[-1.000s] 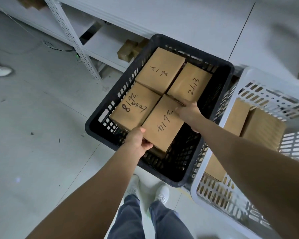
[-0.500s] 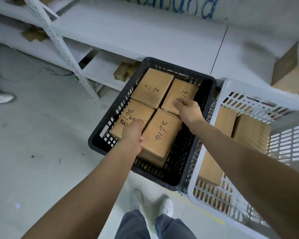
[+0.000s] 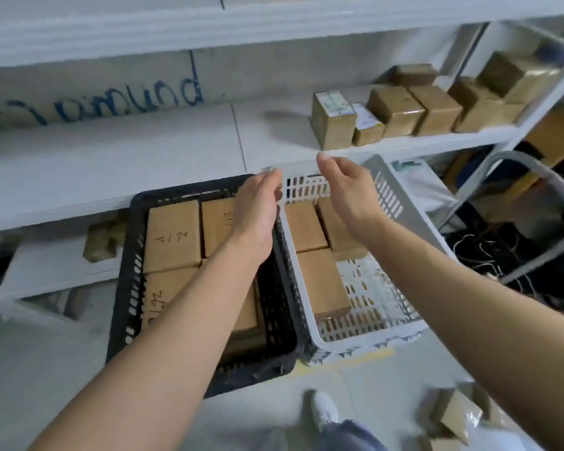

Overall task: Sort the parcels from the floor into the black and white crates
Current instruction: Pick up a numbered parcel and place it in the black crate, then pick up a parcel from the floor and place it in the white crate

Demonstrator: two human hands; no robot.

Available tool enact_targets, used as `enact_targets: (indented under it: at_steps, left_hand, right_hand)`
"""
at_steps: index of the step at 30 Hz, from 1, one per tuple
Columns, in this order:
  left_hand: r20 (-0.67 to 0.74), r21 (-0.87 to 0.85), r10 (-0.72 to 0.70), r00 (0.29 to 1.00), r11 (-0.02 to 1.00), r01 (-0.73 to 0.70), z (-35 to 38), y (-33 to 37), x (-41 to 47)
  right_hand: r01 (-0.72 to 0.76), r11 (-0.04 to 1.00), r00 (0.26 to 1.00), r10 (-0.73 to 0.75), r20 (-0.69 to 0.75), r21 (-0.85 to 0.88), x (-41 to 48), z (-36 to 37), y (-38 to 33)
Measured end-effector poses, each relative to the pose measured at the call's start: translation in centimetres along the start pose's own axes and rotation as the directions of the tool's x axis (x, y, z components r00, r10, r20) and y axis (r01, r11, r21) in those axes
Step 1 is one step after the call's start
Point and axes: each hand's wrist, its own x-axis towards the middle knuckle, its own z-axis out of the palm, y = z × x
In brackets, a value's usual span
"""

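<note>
Both hands have been lifted off the parcels in the black crate (image 3: 124,281) and are now raised above the two crates, empty, with fingers loosely released and nothing grasped. Left hand (image 3: 258,209) is held over the far right corner of the black crate, and right hand (image 3: 347,187) is held over the far end of the white crate (image 3: 401,203), which is set touching the black crate's right wall. Four brown parcels are packed flat inside the black crate; the far left one (image 3: 171,232) is marked with handwriting, and the near ones are partly hidden by the left forearm. Three brown parcels are seen in the white crate, with the nearest one (image 3: 323,281) lying flat just right of the black crate's wall. More loose parcels (image 3: 456,415) are left on the floor, near right of the white crate. A white shelf (image 3: 111,164) is seen just behind the black crate, and a row of small boxes (image 3: 398,109) is stored on it further right. A white shoe (image 3: 323,410) is seen on the floor in front of the black crate.
</note>
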Motion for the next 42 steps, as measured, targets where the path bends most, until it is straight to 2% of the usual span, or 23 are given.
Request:
enact_targets:
  at_steps: [3,7,11,16,20,26,30,35,42]
  left_hand:
    - [0.205,0.034,-0.017,0.979,0.999,0.011,4.0,-0.6,-1.5]
    - [0.456,0.095,-0.073,0.887,0.995,0.033,10.6,-3.1,-5.1]
    - [0.689,0.183,-0.176,0.703,0.981,0.066,17.4,-6.1,-11.6]
    - [0.804,0.313,-0.323,0.499,0.944,0.106,23.6,-9.7,-20.5]
    - [0.815,0.403,-0.401,0.417,0.911,0.088,28.3,-13.1,-26.3]
    - [0.786,0.523,-0.511,0.347,0.850,0.066,35.2,-20.1,-35.4]
    - [0.727,0.595,-0.578,0.372,0.800,0.079,38.6,-26.5,-38.4]
    - [0.620,0.704,-0.664,0.418,0.706,0.078,40.3,-34.0,-38.2]
    - [0.567,0.793,-0.700,0.435,0.607,-0.056,42.8,-45.0,-34.7]
  right_hand:
    - [-0.056,0.998,0.979,0.059,-0.196,0.018,-2.9,-4.8,0.4]
    - [-0.145,0.989,0.879,0.130,-0.459,0.004,-9.0,-12.0,1.7]
    - [-0.279,0.960,0.704,0.193,-0.684,-0.016,-17.0,-19.7,3.5]
    - [-0.368,0.925,0.459,0.271,-0.846,0.096,-26.1,-27.5,6.0]
    - [-0.391,0.898,0.343,0.346,-0.873,0.203,-32.9,-32.6,8.9]
    - [-0.425,0.841,0.238,0.461,-0.855,0.336,-41.3,-40.2,14.4]
    - [-0.478,0.778,0.220,0.555,-0.802,0.408,-44.6,-43.4,20.3]
    - [-0.521,0.659,0.172,0.703,-0.690,0.542,-46.8,-43.8,28.1]
    - [-0.455,0.463,0.016,0.858,-0.513,0.761,-46.9,-42.9,40.3]
